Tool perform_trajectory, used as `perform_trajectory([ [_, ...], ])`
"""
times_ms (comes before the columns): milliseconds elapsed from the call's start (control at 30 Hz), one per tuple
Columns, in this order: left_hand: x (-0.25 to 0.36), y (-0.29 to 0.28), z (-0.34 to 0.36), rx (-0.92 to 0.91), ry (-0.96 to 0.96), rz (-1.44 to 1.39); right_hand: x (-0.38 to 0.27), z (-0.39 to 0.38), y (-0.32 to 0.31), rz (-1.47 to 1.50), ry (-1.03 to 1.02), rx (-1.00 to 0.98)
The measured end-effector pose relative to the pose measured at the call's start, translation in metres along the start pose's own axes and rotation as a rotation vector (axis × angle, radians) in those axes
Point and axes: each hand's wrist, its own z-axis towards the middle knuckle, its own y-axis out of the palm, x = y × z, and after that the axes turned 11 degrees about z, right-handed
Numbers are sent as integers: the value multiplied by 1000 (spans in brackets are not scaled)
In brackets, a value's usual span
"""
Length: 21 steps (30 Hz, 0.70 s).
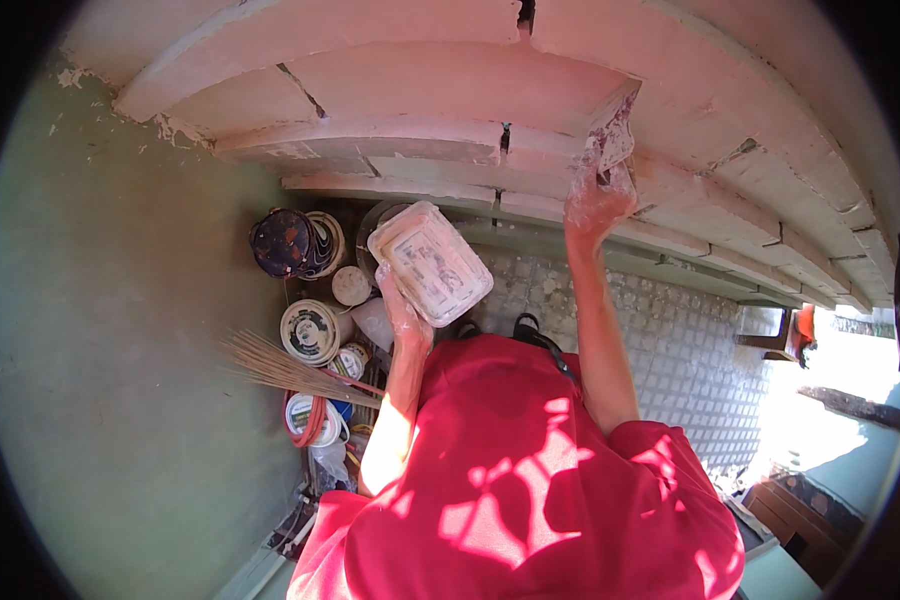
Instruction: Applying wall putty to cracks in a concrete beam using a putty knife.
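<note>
My left hand (402, 308) grips the near left edge of a shallow white rectangular tub (432, 262), smeared with whitish paste and tilted so that its broad face shows. Raised to the right, my right hand (600, 205) is closed round a putty knife (612, 135). Its wide blade is coated with the same pale paste and lies close to the pinkish slatted surface (420, 85); I cannot tell whether it touches. Dark cracks and gaps (302, 90) run across the slats. White dust covers the fingers of my right hand.
Along the green wall (120, 330) at left stand several paint buckets (312, 332), a dark stained bucket (282, 243) and a bundle of thin sticks (290, 370). A tiled floor (670, 350) lies below. A brown wooden piece of furniture (800, 525) is at lower right.
</note>
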Motion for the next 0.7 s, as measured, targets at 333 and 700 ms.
perform_trajectory([
  [333,-2,-11,18,-12,-56,23,-1,4,51,-47,140,-8],
  [700,27,-43,11,84,-33,-46,-17,-25,115,-104,-46,-72],
])
